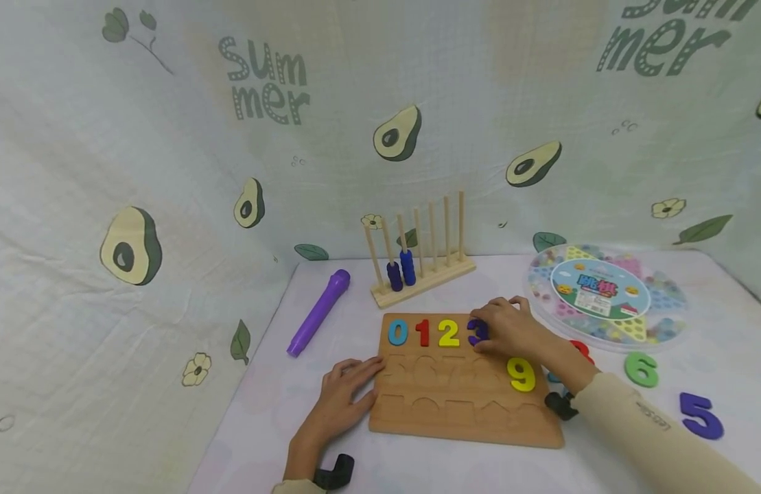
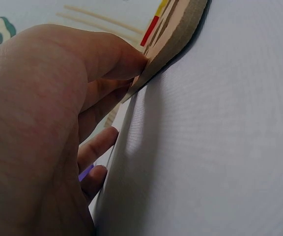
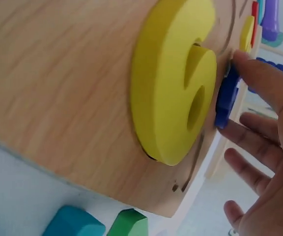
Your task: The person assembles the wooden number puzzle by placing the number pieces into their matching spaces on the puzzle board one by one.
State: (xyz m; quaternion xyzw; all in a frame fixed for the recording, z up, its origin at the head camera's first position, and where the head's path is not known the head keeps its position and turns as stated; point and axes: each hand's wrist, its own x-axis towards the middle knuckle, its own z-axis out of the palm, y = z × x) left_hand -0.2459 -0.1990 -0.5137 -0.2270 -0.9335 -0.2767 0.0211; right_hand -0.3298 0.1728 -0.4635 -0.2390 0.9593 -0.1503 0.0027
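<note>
A wooden number board (image 1: 442, 413) lies on the table with a blue 0 (image 1: 397, 332), red 1 (image 1: 423, 333), yellow 2 (image 1: 449, 334) and yellow 9 (image 1: 521, 374) on it. My right hand (image 1: 514, 329) pinches a dark purple number 3 (image 3: 226, 96) between thumb and fingertips, at the top row just right of the 2. Part of that 3 hides behind the fingers in the head view. At the board's left edge, my left hand (image 1: 345, 396) touches the wood with thumb and fingertips, its fingers loosely extended.
Right of the board lie a green 6 (image 1: 641, 370), a purple 5 (image 1: 701, 416) and a partly hidden red number (image 1: 582, 350). Behind are a peg rack (image 1: 423, 278) with blue beads and a round clear game box (image 1: 602, 295). A purple stick (image 1: 319, 313) lies at the left.
</note>
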